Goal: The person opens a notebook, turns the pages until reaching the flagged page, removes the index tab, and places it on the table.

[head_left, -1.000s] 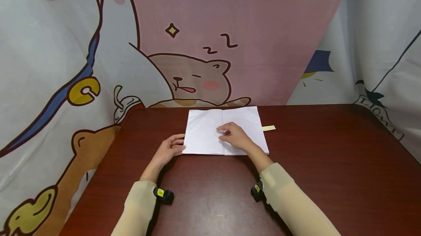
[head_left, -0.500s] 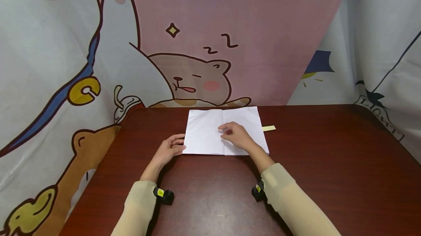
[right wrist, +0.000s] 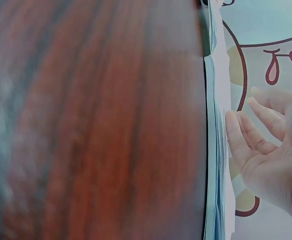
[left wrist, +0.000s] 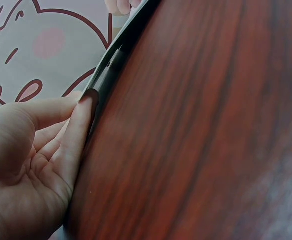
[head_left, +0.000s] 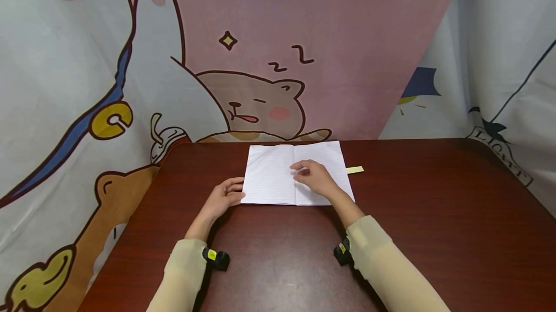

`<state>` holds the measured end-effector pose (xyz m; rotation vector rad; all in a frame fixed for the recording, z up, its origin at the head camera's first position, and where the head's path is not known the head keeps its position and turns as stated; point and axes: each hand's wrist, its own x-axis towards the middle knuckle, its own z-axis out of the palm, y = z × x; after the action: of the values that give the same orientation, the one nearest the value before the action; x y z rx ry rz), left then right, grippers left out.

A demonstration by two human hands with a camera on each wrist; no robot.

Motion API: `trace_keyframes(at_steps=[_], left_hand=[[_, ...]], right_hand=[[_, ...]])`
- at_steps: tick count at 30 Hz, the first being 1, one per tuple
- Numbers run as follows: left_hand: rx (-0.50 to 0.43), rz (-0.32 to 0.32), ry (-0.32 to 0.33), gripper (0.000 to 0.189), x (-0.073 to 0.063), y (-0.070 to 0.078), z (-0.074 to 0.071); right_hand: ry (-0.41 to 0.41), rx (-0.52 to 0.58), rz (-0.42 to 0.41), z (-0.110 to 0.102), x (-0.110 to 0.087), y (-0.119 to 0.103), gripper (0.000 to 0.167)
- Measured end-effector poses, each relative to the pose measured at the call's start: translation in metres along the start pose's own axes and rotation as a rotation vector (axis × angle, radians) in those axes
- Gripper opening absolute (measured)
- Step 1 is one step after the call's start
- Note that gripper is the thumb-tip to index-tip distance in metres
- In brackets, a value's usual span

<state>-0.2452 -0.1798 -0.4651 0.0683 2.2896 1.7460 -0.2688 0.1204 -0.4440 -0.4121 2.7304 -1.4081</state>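
Observation:
An open notebook with white lined pages lies near the table's far edge in the head view. At its left edge, my left hand pinches the pages' side; in the left wrist view the thumb and a finger meet at the notebook's dark-backed edge. My right hand is over the right page near the centre fold, fingers loosely bent and holding nothing. In the right wrist view its fingers are spread close to the page. A pale yellow strip sticks out from the notebook's right side.
The dark red-brown wooden table extends around the notebook. Behind it hangs a cloth with cartoon animals, and a white curtain is at the right. Small black cameras sit on both wrists, including the left wrist camera.
My right hand has drifted slightly to the right over the right page, its forearm shifting with it. The left hand and the notebook look the same.

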Motion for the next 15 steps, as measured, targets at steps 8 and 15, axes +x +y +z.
trace_keyframes(at_steps=[8, 15], left_hand=[[0.000, 0.005, -0.006, 0.051, 0.0000, -0.0012, 0.0001], [0.005, 0.004, -0.005, 0.051, -0.0004, -0.0003, 0.0004]], right_hand=[[0.036, 0.010, 0.012, -0.0058, 0.0002, 0.0026, 0.030], [0.076, 0.023, 0.001, -0.0103, 0.0001, 0.0048, 0.029]])
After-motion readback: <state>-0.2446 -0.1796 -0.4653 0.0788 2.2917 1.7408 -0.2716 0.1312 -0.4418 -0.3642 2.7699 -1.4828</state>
